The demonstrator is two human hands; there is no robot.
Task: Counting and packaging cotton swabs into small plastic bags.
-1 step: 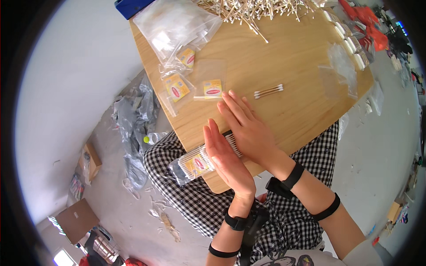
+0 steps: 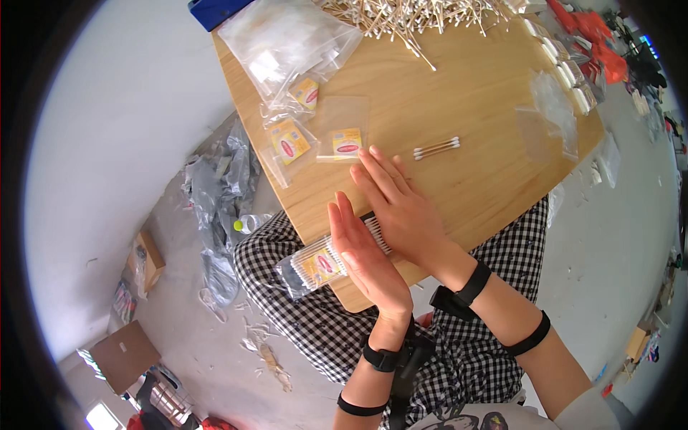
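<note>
A clear bag packed with white-tipped cotton swabs (image 2: 309,266), with a yellow label, lies at the table's near corner and sticks out past the edge. My left hand (image 2: 367,259) is over the bag's middle, fingers stretched out and together. My right hand (image 2: 407,218) lies flat-fingered at the bag's far end, its fingertips by a small clear bag with a yellow card (image 2: 347,143). The palms face each other with the swabs between them; whether they press on the bag I cannot tell. A few loose cotton swabs (image 2: 436,148) lie right of my right hand.
A large heap of cotton swabs (image 2: 408,18) covers the far side of the wooden table (image 2: 494,107). Clear bags (image 2: 287,43) and yellow cards (image 2: 288,142) lie at left. Filled packs (image 2: 570,72) line the right edge, near empty bags (image 2: 552,107). A bottle (image 2: 251,223) is on the floor.
Both hands keep their pose around the bag. The table and the things on it appear shifted very slightly to the right in the picture.
</note>
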